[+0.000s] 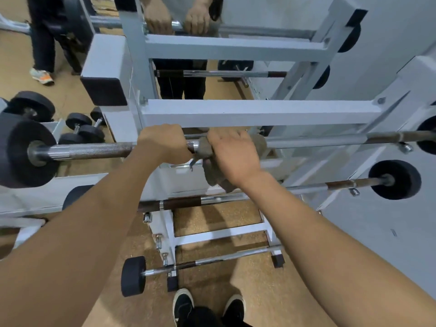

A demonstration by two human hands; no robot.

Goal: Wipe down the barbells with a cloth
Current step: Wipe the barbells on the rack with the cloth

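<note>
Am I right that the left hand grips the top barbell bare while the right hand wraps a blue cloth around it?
Not quite: the cloth is grey-brown, not blue, as the head view shows. The left hand does grip the top barbell bare, and the right hand wraps the cloth around it.

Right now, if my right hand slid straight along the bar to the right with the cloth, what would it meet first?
Probably the rusty brown sleeve section of the steel barbell; the smooth shaft before it looks free.
</note>
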